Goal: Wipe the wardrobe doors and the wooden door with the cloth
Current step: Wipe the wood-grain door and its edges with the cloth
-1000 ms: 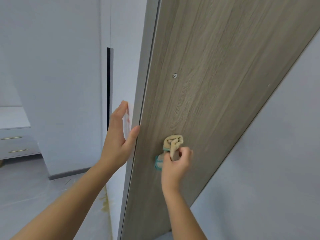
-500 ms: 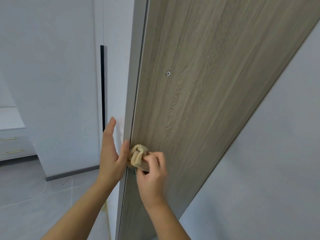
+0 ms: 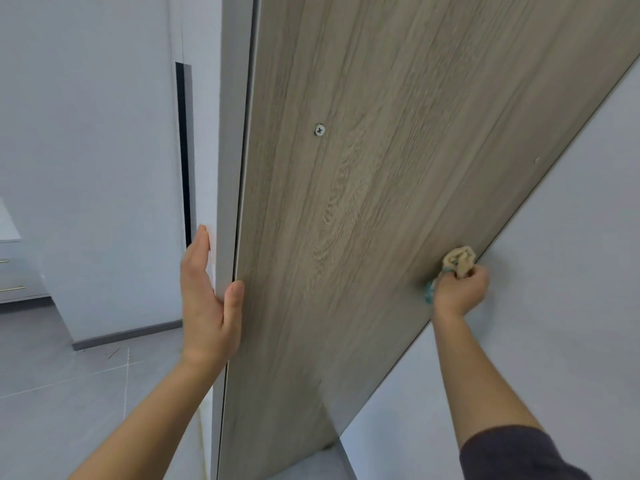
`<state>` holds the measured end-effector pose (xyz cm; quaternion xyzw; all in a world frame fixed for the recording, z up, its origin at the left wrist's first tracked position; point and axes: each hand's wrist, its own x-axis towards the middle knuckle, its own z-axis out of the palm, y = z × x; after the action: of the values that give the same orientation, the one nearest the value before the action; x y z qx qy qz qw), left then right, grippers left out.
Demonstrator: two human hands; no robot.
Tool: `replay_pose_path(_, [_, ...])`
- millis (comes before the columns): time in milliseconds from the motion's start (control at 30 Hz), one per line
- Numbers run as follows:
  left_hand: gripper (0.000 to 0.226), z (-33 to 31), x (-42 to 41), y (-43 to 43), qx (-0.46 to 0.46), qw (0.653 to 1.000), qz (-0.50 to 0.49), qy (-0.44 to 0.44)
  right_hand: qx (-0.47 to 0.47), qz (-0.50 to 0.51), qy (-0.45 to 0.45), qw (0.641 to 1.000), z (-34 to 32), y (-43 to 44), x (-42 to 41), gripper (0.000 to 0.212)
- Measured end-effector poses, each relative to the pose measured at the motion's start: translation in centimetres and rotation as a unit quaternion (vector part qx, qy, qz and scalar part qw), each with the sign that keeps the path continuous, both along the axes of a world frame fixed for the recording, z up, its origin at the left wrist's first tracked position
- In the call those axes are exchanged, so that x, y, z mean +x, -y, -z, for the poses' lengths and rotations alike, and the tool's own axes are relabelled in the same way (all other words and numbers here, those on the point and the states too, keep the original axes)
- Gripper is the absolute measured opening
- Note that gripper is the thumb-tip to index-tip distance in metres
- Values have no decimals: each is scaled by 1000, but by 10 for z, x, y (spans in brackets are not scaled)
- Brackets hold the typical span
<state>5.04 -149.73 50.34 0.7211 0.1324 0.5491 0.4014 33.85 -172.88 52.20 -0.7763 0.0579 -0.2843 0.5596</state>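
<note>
Right hand (image 3: 460, 291), gripping cloth (image 3: 459, 259), swept across door (image 3: 381, 168) to wall (image 3: 571, 237); left hand (image 3: 207, 306) spread

L hand (image 3: 207, 306) flat; R hand (image 3: 460, 291) in fist round cloth (image 3: 459, 259)
</note>
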Motion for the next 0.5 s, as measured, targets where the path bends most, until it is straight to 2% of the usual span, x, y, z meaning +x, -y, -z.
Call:
replay_pose_path(100, [79,1,0,-1,6,1000,-11,-5,8,17,-37,999,-6,26,44,17])
replay_pose_path(200, [82,3,2,-2,8,1000,-20,-4,-34,39,-72,996,-9,39,65,24])
replay_pose_path(300, [82,3,3,-2,11,1000,-27,-7,-66,56,-63,994,-7,37,65,25])
replay_pose_path(500, [80,4,4,-3,12,999,-35,-18,-38,27,-73,996,5,30,46,18])
